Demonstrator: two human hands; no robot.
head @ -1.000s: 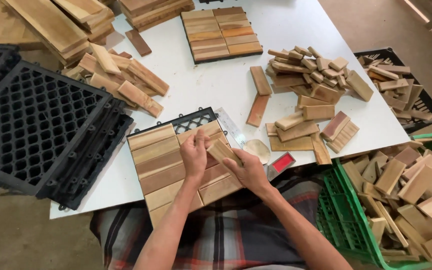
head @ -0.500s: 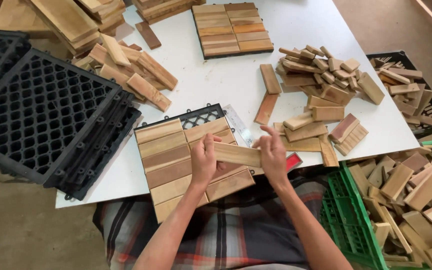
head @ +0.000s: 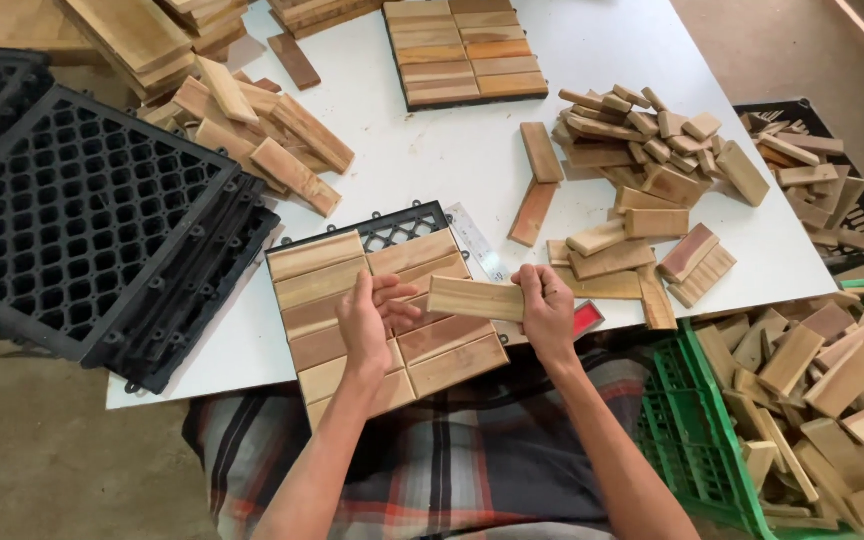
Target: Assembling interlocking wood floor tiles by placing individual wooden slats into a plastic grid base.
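From the head camera, the left hand [head: 370, 322] and right hand [head: 546, 303] share one pale wooden slat [head: 476, 298], each grip closed on an end, holding it level just above the half-filled deck tile [head: 382, 310]. That tile lies at the near edge of the white counter [head: 452, 150], its black plastic grid bare at the far corner. A finished tile [head: 462, 52] sits well beyond, loose slats [head: 642, 160] are heaped right, and black grid bases [head: 82, 215] are stacked left.

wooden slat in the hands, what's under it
Under the wooden slat, held by the left hand and right hand, lies a half-filled tile: wood slats on a black plastic grid base. The part of the tile directly beneath slat and hands is covered.
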